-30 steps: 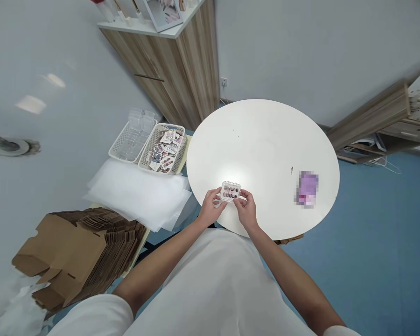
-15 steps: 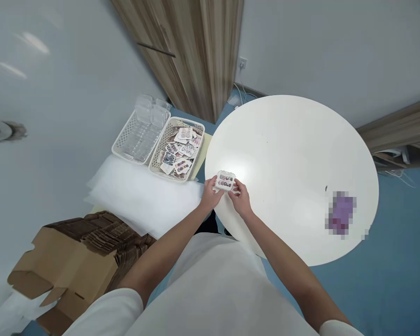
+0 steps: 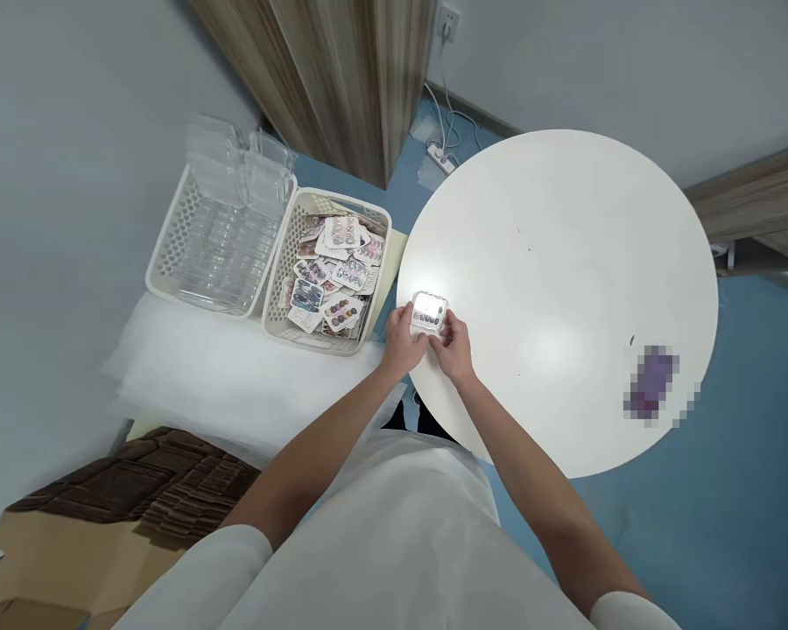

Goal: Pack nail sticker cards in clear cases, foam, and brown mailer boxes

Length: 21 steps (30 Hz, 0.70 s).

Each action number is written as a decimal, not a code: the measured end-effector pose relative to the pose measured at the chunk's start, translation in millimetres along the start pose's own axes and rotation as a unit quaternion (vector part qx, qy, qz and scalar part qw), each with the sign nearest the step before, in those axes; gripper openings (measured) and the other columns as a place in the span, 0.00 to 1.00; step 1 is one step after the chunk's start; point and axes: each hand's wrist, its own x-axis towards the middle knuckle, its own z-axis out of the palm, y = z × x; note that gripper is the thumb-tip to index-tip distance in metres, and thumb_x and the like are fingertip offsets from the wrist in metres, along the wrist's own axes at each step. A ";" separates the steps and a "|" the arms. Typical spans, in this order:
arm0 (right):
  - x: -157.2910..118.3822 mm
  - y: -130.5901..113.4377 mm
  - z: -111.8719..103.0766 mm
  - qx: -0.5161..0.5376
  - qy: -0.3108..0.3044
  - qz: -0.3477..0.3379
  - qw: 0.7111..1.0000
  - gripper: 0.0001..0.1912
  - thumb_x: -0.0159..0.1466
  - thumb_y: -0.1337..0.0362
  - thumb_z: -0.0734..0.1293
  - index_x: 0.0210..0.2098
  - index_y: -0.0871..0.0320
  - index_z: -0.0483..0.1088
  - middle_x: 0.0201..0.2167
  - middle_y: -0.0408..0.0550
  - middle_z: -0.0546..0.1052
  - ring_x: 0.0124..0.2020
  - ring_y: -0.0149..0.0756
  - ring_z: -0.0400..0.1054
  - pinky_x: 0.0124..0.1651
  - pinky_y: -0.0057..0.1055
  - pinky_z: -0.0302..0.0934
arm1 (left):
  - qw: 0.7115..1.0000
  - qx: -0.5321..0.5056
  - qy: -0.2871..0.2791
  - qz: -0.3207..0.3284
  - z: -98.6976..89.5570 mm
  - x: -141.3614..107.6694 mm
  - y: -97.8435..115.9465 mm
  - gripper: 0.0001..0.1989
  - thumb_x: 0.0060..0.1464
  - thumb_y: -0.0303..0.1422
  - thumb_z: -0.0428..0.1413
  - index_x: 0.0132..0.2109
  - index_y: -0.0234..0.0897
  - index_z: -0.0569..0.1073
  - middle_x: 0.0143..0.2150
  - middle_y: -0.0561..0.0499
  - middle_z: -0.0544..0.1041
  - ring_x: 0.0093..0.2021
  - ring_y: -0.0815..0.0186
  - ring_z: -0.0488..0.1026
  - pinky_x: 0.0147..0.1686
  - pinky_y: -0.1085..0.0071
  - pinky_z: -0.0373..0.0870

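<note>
Between my two hands, near the left edge of the round white table (image 3: pixel 604 245), is a small clear plastic box (image 3: pixel 429 311). Rows of small, dark and shiny pieces show through its lid, part of which is lost in glare. My left hand (image 3: pixel 404 341) grips the box at its left side and near corner. From the right, my right hand (image 3: pixel 453 346) holds the other side, with the thumb at the near edge. To the left, a white basket (image 3: pixel 279 302) holds a pile of cards (image 3: pixel 341 262) carrying colourful small pieces.
Another white basket (image 3: pixel 164 262) contains stacked clear plastic boxes (image 3: pixel 220 236). White foam sheeting (image 3: pixel 216 376) lies in front of the baskets, and flattened brown cardboard boxes (image 3: pixel 59 551) are at lower left. A blurred-out purple object (image 3: pixel 653 381) rests on the table's right side. A power strip (image 3: pixel 439 159) lies on the floor.
My view has shifted, so the baskets appear larger and further left. Both hands still hold the box, now tilted so that light glares off its lid.
</note>
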 end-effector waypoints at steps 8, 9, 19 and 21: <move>4.3 -3.2 -5.1 -0.023 -0.048 -0.007 0.999 0.42 0.49 0.58 0.67 0.60 0.54 0.46 0.48 0.53 0.58 0.42 0.39 0.58 0.41 0.38 0.62 | 1.000 -0.018 -0.003 -0.021 0.5 0.3 2.8 0.37 0.39 0.24 0.54 0.59 0.38 0.54 0.53 0.44 0.58 0.58 0.54 0.53 0.58 0.58 0.49; 4.2 -3.7 -6.1 -0.016 -0.057 -0.005 0.998 0.44 0.49 0.58 0.67 0.60 0.54 0.45 0.49 0.53 0.58 0.43 0.39 0.58 0.41 0.38 0.62 | 0.999 -0.022 -0.010 -0.027 -0.3 1.0 2.9 0.38 0.39 0.24 0.54 0.60 0.38 0.53 0.54 0.43 0.58 0.58 0.53 0.52 0.58 0.58 0.49; -50.9 12.5 -26.0 0.012 -0.123 -0.111 0.986 0.41 0.53 0.61 0.63 0.61 0.52 0.39 0.55 0.54 0.54 0.45 0.37 0.60 0.42 0.37 0.62 | 0.999 -0.004 0.043 0.006 -18.5 -85.8 -10.5 0.37 0.42 0.27 0.53 0.60 0.36 0.49 0.62 0.42 0.51 0.62 0.54 0.46 0.59 0.54 0.46; -60.9 13.2 -21.1 -0.012 -0.149 -0.149 0.977 0.36 0.54 0.63 0.62 0.60 0.53 0.44 0.54 0.54 0.57 0.44 0.37 0.61 0.42 0.38 0.62 | 0.996 0.010 0.084 -0.017 -23.0 -116.6 -22.1 0.35 0.43 0.28 0.53 0.59 0.37 0.52 0.61 0.43 0.53 0.62 0.54 0.47 0.59 0.54 0.47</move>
